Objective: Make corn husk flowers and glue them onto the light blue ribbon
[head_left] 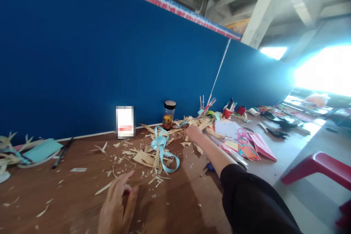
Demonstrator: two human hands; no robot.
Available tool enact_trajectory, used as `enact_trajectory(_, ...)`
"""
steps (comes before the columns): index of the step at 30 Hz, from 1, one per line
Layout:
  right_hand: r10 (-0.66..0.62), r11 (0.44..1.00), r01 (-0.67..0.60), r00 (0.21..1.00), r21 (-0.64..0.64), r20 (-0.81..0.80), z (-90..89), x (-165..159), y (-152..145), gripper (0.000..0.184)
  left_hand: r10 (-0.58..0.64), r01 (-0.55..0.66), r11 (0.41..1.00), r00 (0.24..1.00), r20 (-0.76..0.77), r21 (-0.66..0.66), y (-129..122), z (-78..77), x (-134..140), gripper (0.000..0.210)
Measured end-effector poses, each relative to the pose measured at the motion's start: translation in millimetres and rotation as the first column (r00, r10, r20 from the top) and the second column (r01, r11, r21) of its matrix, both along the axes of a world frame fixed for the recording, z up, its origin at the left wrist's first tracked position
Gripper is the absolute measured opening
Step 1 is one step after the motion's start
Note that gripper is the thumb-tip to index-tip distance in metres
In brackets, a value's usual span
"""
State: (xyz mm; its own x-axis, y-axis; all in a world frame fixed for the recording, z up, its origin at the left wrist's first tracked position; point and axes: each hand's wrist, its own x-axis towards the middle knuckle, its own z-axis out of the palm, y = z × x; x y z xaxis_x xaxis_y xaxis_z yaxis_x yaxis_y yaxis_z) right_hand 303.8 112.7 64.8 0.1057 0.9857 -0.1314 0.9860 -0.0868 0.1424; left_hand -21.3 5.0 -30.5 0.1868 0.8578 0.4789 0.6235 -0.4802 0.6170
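Over the brown tabletop point(167, 204), my left hand point(117, 201) hovers with nothing in it, thumb and forefinger apart. My right hand point(194, 132) reaches far forward into a heap of dry, straw-coloured husk strips point(204, 122); its back faces me and its fingers are hidden, so any grip cannot be made out. Between the two hands lies a curled light-blue ribbon point(160, 143) on more husk pieces point(144, 158). Just left of the heap stands a clear jar point(168, 119) with a black lid and orange contents.
A blue partition point(123, 51) closes off the table's back. On the left lie a black pen point(62, 153) and light-blue paper point(44, 150). Pink paper point(262, 146), a red cup of pens point(228, 112) and scraps lie right. A red stool point(329, 162) stands beside the table.
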Motion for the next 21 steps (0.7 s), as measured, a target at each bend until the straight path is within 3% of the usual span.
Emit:
enact_trajectory(7, -0.062, 0.994, 0.059, 0.997, 0.096, 0.034, 17.1, 45.4, 9.2, 0.027, 0.014, -0.015, 1.000, 0.999, 0.034, 0.010, 1.2, -1.1, 1.5, 0.037)
enact_trajectory(12, -0.065, 0.988, 0.059, 0.997, 0.141, 0.039, 19.8, 51.6, 13.6, 0.028, 0.006, -0.006, 1.000, 0.999, 0.035, -0.004, 0.5, -3.8, 1.3, 0.036)
enact_trajectory(17, -0.068, 0.994, 0.063, 0.996, 0.094, 0.053, 16.6, 39.5, 14.1, 0.027, 0.009, -0.009, 1.000, 1.000, 0.028, -0.013, 0.2, -3.5, 0.0, 0.039)
enact_trajectory(21, -0.119, 0.992, 0.122, 0.991, -0.033, 0.059, 10.0, 27.1, 17.6, 0.028, 0.006, -0.005, 1.000, 0.999, 0.036, -0.012, -0.7, -2.2, 0.5, 0.039)
